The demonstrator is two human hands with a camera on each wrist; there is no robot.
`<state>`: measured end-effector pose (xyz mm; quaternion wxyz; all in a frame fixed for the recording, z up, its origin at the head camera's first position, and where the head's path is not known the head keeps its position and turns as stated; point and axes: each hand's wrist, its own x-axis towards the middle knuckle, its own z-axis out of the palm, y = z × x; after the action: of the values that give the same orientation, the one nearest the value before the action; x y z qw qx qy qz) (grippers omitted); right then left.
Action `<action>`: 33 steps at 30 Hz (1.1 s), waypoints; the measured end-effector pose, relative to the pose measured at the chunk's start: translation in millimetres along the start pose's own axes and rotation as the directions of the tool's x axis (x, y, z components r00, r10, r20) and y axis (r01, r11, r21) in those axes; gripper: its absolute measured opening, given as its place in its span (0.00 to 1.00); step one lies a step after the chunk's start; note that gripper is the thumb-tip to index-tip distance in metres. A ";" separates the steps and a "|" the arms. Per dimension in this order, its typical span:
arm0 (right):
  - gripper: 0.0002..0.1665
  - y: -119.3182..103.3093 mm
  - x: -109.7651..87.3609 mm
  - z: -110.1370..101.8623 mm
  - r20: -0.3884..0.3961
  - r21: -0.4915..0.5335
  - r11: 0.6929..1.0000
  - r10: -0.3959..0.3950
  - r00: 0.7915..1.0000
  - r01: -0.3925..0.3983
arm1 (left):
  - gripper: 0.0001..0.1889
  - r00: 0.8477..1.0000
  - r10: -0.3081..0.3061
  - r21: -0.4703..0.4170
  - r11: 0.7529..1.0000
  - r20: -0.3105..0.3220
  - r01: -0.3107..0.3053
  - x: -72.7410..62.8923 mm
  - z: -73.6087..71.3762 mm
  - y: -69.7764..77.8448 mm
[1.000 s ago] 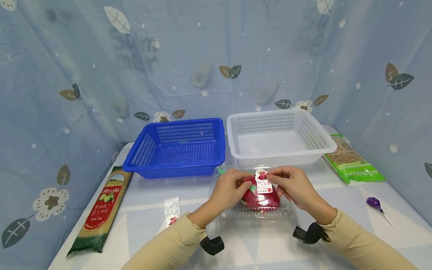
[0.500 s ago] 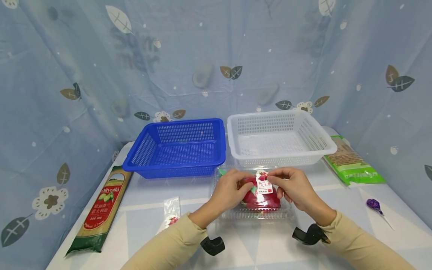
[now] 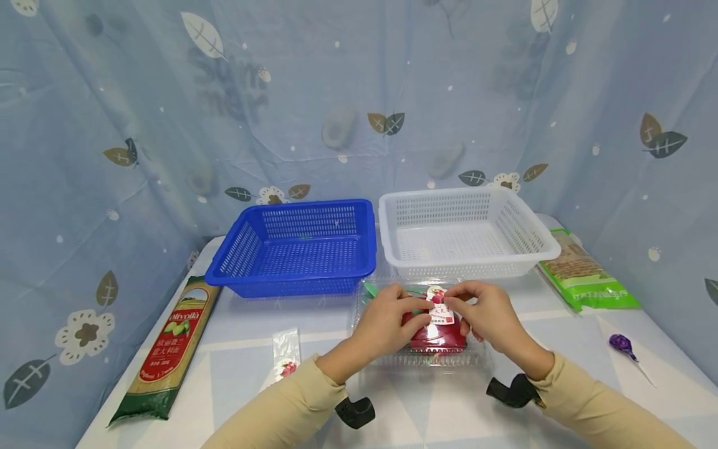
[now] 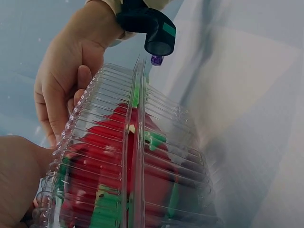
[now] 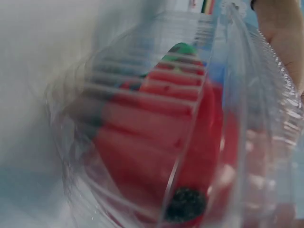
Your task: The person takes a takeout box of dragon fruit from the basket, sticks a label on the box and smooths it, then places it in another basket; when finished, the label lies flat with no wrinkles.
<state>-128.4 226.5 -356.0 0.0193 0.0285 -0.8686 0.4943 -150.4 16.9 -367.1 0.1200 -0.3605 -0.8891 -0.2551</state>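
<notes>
A clear plastic clamshell box (image 3: 387,360) stands on the table in front of me, shut over a red dragon fruit (image 3: 440,342) with green tips. On its lid lies a white label sticker (image 3: 442,313) printed with fruit and red writing. My right hand (image 3: 489,315) pinches the label's upper right edge between thumb and forefinger. From the other side my left hand (image 3: 384,321) reaches over the lid, its thumb and fingertips pressing at the label's left edge. The left wrist view shows the ribbed box side (image 4: 161,104), with the label hidden.
A blue basket (image 3: 305,284) and a white basket (image 3: 471,265) stand behind the box. Spaghetti (image 3: 168,349) and a clear strip with a fruit label (image 3: 287,349) lie left. A green-edged food bag (image 3: 589,274) and purple lollipop (image 3: 622,344) lie right.
My left hand has shifted right and slightly down, its fingertips now at the label. The right hand keeps its pinch at the label's edge, nearly still.
</notes>
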 end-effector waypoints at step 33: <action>0.15 -4.8 1.1 8.2 -0.031 -0.567 0.779 -0.344 0.938 0.267 | 0.24 0.978 -0.108 0.181 0.981 0.180 0.075 14.7 -1.2 7.4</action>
<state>-129.2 217.0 -356.0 0.1647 0.1292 -0.9546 0.2119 -155.7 29.3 -357.5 0.0540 -0.3298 -0.9310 -0.1467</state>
